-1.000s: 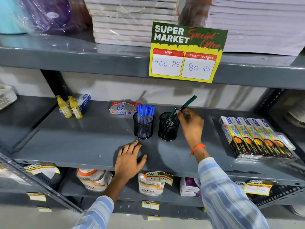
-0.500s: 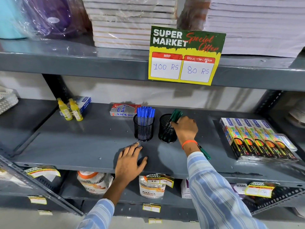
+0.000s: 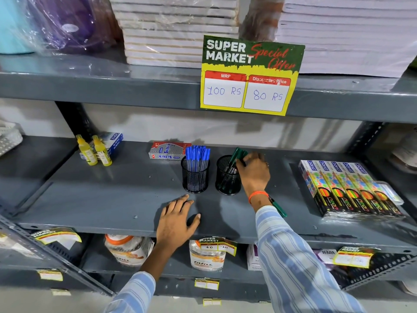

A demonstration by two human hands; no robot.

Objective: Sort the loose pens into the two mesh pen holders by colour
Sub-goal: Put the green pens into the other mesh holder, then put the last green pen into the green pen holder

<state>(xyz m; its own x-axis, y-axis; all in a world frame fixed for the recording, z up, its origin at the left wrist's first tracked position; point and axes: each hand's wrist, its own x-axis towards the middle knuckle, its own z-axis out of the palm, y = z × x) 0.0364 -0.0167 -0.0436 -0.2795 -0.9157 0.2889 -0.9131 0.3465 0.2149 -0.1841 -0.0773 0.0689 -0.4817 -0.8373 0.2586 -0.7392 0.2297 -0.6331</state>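
Your right hand (image 3: 253, 171) pinches the green pens (image 3: 239, 154) standing in the right mesh holder (image 3: 226, 177); one green pen (image 3: 278, 207) lies loose beside your wrist. Your left hand (image 3: 177, 220) rests flat, open, on the shelf (image 3: 101, 195).

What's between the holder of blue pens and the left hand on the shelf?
Nothing: in the head view only bare grey shelf separates the blue-pen holder from the left hand.

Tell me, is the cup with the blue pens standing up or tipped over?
Standing up. The cup sits flat on the shelf, blue pens poking out its top.
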